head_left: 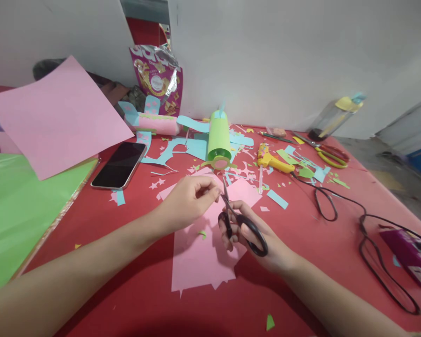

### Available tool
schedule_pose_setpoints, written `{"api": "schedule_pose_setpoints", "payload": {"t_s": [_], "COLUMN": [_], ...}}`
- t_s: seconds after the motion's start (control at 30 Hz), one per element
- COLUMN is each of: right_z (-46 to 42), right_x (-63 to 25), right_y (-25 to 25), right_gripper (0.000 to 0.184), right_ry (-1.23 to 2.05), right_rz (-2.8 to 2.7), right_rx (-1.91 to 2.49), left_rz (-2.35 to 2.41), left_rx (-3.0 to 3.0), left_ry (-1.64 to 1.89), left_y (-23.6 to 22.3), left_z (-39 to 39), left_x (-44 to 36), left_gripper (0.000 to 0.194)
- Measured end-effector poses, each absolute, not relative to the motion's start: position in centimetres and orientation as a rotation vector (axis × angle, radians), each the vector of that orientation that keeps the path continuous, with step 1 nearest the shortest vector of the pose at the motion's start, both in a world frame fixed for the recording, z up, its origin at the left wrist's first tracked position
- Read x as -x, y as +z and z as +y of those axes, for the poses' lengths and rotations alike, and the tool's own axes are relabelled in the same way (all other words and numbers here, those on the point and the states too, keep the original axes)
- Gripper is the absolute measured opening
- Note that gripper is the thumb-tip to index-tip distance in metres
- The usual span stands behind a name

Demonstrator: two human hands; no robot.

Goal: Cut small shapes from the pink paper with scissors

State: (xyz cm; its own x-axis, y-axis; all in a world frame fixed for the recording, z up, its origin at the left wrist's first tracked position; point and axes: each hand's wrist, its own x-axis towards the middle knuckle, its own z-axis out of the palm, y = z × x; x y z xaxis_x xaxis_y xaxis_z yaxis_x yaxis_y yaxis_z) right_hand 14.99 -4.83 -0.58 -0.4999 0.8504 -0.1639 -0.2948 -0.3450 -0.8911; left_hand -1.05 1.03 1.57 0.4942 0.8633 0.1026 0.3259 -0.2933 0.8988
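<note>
My right hand (247, 229) grips a pair of black-handled scissors (253, 234), with its blades parted and pointing away from me. Close to the blades, my left hand (191, 199) is closed in a pinch; whatever it holds is too small to make out. Beneath both hands lies a cut pink paper sheet (196, 262) with jagged edges. A tiny green paper scrap (202, 234) rests on that sheet. Just beyond the hands stands a green paper tube (219, 135) with blue strips and a pink circle at its near end.
Behind on the left are a pink paper tube (157, 123), a phone (119, 164) and a large pink sheet (63, 117). A yellow glue gun (275, 161) trails a black cable (337, 196) across the right side. Red-handled scissors (331, 157) and a bottle (335, 119) sit farther back.
</note>
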Motion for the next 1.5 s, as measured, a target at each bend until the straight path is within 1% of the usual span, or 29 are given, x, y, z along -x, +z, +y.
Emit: {"api": "schedule_pose_setpoints", "payload": {"t_s": [0.27,0.67,0.87,1.5], "right_z": [-4.74,-4.76,-4.78,-4.67], "right_x": [-15.06,-15.46,-15.24,-15.29], "right_y": [-0.69,-1.08,-0.81,-0.88], "right_gripper": [0.033,0.033,0.036,0.036], "right_ry": [1.913,1.910,1.926,1.925], "right_rz": [-1.118,-1.182,-1.176,-1.190], "right_rx": [0.851,0.890,0.847,0.859], "left_rz": [1.030,1.068,1.059,1.101], "left_rx": [-1.873,-1.775,-1.741,-1.796], "left_ry": [0.696,0.590,0.591,0.610], "left_y": [1.67,2.21,2.37,1.99], "left_z": [1.22,1.39,1.43,1.18], "left_x": [1.18,1.57,1.63,1.31], "left_gripper": [0.019,0.024,0.025,0.023]}}
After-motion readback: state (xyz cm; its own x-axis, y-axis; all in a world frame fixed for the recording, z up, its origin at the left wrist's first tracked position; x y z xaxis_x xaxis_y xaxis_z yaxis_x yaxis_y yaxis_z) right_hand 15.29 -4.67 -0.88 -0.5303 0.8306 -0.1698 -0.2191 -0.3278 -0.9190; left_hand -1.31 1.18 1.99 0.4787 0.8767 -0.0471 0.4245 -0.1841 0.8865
